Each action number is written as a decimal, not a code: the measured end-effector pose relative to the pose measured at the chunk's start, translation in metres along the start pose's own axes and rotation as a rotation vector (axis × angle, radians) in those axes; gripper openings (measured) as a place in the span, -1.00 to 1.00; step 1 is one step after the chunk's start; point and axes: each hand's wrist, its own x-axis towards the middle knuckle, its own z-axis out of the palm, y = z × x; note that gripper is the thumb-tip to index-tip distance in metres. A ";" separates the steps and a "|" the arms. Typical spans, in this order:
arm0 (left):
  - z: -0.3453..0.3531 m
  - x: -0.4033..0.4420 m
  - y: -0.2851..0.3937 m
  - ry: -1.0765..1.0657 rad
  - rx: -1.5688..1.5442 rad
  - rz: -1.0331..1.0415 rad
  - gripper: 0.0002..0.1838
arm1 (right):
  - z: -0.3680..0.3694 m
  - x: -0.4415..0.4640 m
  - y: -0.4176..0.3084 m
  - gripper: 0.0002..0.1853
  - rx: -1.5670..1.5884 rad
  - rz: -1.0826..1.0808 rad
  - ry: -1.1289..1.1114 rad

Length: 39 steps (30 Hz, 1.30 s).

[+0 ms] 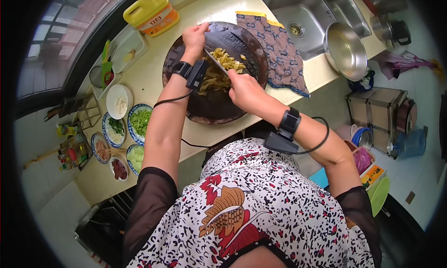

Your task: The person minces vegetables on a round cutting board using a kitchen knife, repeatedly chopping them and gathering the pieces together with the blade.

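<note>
Chopped yellow-green pickled vegetables [225,59] lie heaped on a round dark chopping board [205,110]. My right hand [244,87] is closed around the handle of a knife [217,62], whose blade slants up and left across the heap, seen nearly edge-on. Near the blade's far end, my left hand [194,39] is closed above the board's upper part. Whether its curled fingers grip the blade or something else is hidden.
Left of the board stand plates of chopped greens [140,121], a white bowl [119,101] and dark red pieces [119,169]. A yellow jug [151,14] stands behind. Rightward are a patterned cloth [274,54], a sink [298,12] and a steel basin [345,51] at the counter's edge.
</note>
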 end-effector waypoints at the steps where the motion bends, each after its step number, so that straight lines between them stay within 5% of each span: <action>1: -0.001 0.000 -0.008 -0.019 0.032 -0.066 -0.70 | 0.003 0.002 0.000 -0.61 -0.025 0.015 -0.019; 6: 0.010 -0.027 -0.017 0.072 -0.045 0.246 -0.71 | 0.039 -0.035 0.034 -0.41 0.056 0.017 0.042; 10: 0.009 -0.045 0.003 0.128 -0.086 0.290 -0.71 | 0.036 -0.039 0.028 -0.42 0.030 -0.070 0.108; 17: -0.019 -0.008 -0.004 -0.125 -0.074 -0.169 -0.71 | 0.007 -0.006 -0.030 -0.70 -0.026 0.055 -0.062; 25: -0.004 -0.045 0.000 0.085 -0.073 0.267 -0.70 | 0.050 -0.039 0.024 -0.38 0.011 -0.067 0.074; 26: -0.003 -0.044 0.000 0.097 -0.046 0.291 -0.70 | 0.049 -0.040 0.027 -0.47 0.009 -0.062 0.101; 33: -0.019 -0.007 -0.003 -0.052 0.086 -0.040 -0.74 | 0.011 -0.003 -0.033 -0.71 -0.095 -0.014 -0.028; 39: -0.011 -0.015 -0.023 0.091 -0.011 0.316 -0.75 | 0.054 -0.023 0.013 -0.45 0.030 -0.042 0.071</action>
